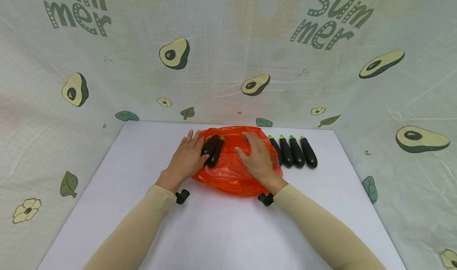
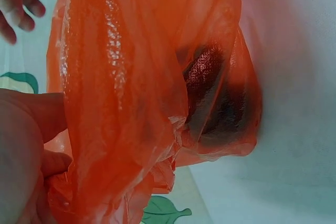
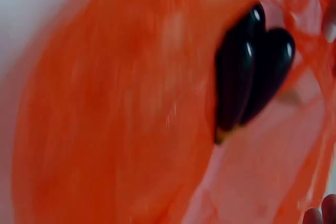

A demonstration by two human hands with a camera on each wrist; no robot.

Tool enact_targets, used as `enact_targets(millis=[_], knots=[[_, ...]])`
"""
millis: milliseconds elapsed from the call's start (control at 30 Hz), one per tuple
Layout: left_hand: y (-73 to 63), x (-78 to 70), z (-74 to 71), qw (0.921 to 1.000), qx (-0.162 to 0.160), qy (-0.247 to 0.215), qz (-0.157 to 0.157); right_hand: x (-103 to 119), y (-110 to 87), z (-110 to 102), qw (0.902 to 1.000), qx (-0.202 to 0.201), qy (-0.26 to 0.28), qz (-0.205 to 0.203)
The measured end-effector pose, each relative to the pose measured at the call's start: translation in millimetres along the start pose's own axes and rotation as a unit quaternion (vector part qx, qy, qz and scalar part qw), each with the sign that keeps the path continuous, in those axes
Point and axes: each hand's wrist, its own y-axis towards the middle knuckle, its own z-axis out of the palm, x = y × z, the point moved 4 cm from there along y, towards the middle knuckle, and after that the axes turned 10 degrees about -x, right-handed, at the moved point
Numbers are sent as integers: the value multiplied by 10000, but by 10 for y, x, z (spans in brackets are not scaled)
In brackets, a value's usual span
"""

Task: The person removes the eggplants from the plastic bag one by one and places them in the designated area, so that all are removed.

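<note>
The head view shows my left hand [image 1: 183, 158] wide at the bag's left edge, fingers straight and spread, thumb over the opening. Next comes the red plastic bag [image 1: 228, 182], thin, crinkled and slumped on the smooth white counter [image 1: 221, 230]. Two aubergines [image 1: 217, 154] show lying inside its left part; my right wrist view catches a third dark, rounded end [image 3: 255, 17] behind them, while my left wrist view gives the bag's outside, with dark shapes blurred through the film. The pair are glossy and long, leaning from lower left to upper right, the right one's yellowish stem end pointing away from me. Over the bag's right half hangs my right hand [image 1: 258, 159], thumb and fingers well apart, holding nothing. Just beyond, four aubergines [image 1: 296, 153] lie in a row on the counter, green stem ends away from me, fat ends nearer and slanting rightward.
</note>
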Motion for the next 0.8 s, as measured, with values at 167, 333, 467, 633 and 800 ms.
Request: enact_targets(millis=[167, 333, 467, 633, 800], knots=[[10, 7, -7, 9997, -6, 197, 112, 48, -13, 271, 9990, 351, 55, 263], [1, 5, -6, 9999, 51, 127, 35, 26, 6, 481, 9955, 661, -25, 673], [-7, -1, -9, 9999, 79, 77, -9, 18, 37, 633, 9924, 915, -112, 818], [-8, -2, -14, 9999, 32, 113, 70, 71, 91, 808, 9915, 1055, -215, 728], [-17, -5, -7, 9999, -7, 59, 157, 139, 120, 963, 9926, 1043, -337, 523]])
